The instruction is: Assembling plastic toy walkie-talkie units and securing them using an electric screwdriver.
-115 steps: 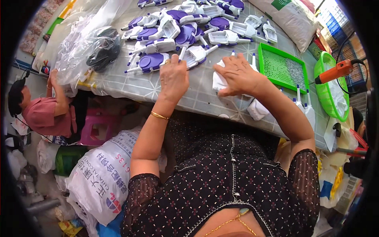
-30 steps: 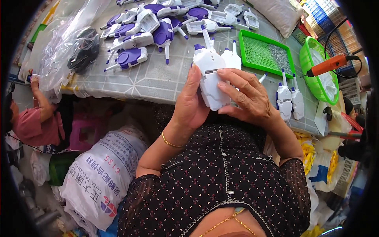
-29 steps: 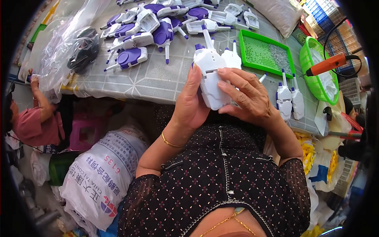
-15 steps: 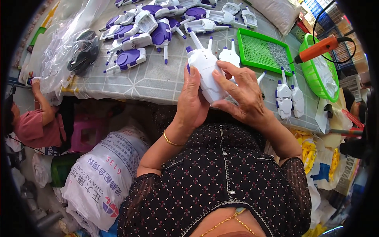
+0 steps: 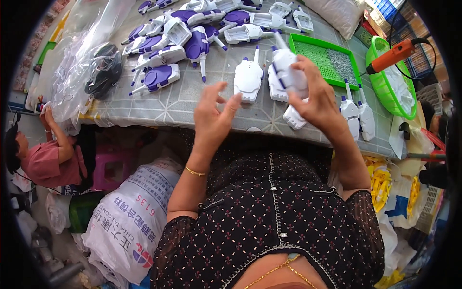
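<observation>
Blue and red printing, with a round two-colour mark, runs across the white sack [image 5: 137, 207] at lower left. Near the centre, the left hand [image 5: 214, 111] is loosely spread, released, just beside a standing-out white case [image 5: 248, 79] that lies on the table [image 5: 202, 98]. Right of centre, the right hand [image 5: 315, 94] grasps another case [image 5: 288, 67] (blurred) between fingers and thumb, beside the green tray [image 5: 308, 53] at upper right.

The right hand [image 5: 318, 96] partly hides a white casing [image 5: 287, 66] (blurred).
</observation>
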`<state>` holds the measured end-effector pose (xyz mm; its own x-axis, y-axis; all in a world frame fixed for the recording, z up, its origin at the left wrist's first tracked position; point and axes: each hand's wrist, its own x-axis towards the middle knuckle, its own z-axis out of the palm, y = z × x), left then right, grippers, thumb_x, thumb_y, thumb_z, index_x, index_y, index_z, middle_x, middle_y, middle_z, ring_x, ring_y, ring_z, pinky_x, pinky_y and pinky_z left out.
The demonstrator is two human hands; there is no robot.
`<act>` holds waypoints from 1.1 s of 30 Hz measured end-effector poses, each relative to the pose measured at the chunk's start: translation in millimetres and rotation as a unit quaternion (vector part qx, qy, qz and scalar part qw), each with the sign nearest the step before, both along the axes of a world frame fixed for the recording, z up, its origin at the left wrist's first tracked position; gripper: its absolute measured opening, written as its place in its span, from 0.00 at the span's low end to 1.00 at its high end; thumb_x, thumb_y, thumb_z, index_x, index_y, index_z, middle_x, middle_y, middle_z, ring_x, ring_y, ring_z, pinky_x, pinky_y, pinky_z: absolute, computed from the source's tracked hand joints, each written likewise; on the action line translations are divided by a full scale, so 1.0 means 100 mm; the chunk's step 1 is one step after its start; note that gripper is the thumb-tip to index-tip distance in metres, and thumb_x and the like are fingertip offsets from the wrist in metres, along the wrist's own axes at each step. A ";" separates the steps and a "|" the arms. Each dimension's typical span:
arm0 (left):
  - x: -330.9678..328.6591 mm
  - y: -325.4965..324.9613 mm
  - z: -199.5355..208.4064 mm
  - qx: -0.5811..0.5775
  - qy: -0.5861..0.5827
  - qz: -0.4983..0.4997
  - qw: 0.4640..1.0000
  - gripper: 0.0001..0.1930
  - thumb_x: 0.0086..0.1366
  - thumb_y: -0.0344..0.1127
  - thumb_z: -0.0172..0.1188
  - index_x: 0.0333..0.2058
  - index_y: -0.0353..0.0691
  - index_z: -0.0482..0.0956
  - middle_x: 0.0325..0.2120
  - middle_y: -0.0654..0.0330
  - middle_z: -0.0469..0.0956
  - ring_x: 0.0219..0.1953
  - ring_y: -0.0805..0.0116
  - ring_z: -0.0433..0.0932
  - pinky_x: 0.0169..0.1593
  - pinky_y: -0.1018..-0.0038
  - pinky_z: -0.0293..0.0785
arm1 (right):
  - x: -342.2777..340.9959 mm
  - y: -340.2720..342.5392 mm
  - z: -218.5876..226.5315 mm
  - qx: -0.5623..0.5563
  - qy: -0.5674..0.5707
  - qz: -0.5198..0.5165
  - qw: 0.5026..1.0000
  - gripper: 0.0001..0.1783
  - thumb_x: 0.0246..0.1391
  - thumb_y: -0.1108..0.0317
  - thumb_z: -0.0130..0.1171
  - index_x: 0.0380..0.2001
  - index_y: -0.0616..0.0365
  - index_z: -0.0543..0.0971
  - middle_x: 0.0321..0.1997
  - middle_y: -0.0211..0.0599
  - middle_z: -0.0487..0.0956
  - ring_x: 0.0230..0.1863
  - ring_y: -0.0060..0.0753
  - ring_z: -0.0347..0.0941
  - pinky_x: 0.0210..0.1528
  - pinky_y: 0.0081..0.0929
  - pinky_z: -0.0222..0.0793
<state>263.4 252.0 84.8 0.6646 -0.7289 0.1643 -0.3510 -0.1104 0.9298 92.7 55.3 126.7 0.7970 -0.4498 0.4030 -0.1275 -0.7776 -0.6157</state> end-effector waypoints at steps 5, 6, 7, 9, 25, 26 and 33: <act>0.54 -0.27 -0.14 0.087 -0.345 0.154 0.922 0.27 0.59 0.45 0.71 0.50 0.33 0.74 0.45 0.48 0.75 0.48 0.47 0.76 0.48 0.55 0.73 | 0.12 -0.09 -0.04 -0.136 0.172 -0.058 0.974 0.29 0.52 0.64 0.63 0.56 0.62 0.70 0.60 0.53 0.73 0.54 0.60 0.75 0.55 0.42 0.72; 0.65 -0.33 -0.16 0.116 -0.340 0.164 0.919 0.25 0.59 0.44 0.71 0.46 0.34 0.73 0.44 0.47 0.76 0.47 0.43 0.78 0.47 0.53 0.74 | 0.13 -0.03 0.03 -0.135 0.186 -0.063 0.971 0.27 0.53 0.61 0.65 0.53 0.63 0.72 0.57 0.51 0.75 0.52 0.57 0.76 0.53 0.45 0.70; 0.76 -0.38 -0.21 0.118 -0.342 0.167 0.917 0.25 0.59 0.44 0.71 0.46 0.34 0.73 0.44 0.47 0.76 0.47 0.43 0.78 0.47 0.53 0.74 | 0.12 -0.02 0.11 -0.134 0.184 -0.060 0.972 0.27 0.53 0.61 0.65 0.53 0.63 0.72 0.57 0.51 0.75 0.52 0.57 0.76 0.53 0.45 0.70; 0.98 -0.42 -0.28 0.199 -0.328 0.145 0.912 0.22 0.58 0.41 0.71 0.42 0.35 0.73 0.41 0.47 0.77 0.43 0.41 0.80 0.44 0.52 0.76 | 0.13 -0.01 0.27 -0.217 0.245 -0.033 0.944 0.26 0.53 0.58 0.67 0.50 0.62 0.75 0.53 0.48 0.78 0.49 0.53 0.77 0.50 0.43 0.68; 0.99 0.35 0.53 -0.206 0.299 -0.065 0.929 0.17 0.73 0.43 0.52 0.46 0.33 0.77 0.23 0.58 0.79 0.18 0.73 0.73 0.20 0.80 0.64 | 1.61 -0.03 0.30 -0.209 0.089 0.293 0.928 0.50 0.37 0.60 0.79 0.65 0.53 0.64 0.53 0.47 0.77 0.56 0.48 0.75 0.58 0.43 0.69; 0.96 0.29 0.51 -0.283 0.290 -0.025 0.914 0.22 0.74 0.49 0.48 0.48 0.33 0.76 0.28 0.58 0.80 0.25 0.72 0.75 0.28 0.78 0.68 | 1.55 0.03 0.33 -0.188 -0.008 0.294 0.937 0.49 0.39 0.53 0.78 0.61 0.58 0.65 0.46 0.51 0.79 0.47 0.52 0.78 0.51 0.44 0.73; 0.20 -0.18 -0.20 -0.449 0.547 -0.247 0.662 0.39 0.72 0.68 0.43 0.67 0.41 0.64 0.61 0.59 0.73 0.58 0.62 0.75 0.63 0.61 0.70 | 0.93 0.35 0.34 -0.154 -0.020 0.130 0.979 0.48 0.49 0.34 0.65 0.57 0.68 0.70 0.39 0.53 0.79 0.41 0.54 0.78 0.44 0.44 0.74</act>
<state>283.0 233.8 65.0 0.4607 -0.8366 0.2963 0.7995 0.5362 0.2708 185.9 90.6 161.1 0.8493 -0.0861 0.5208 0.1188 -0.9301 -0.3476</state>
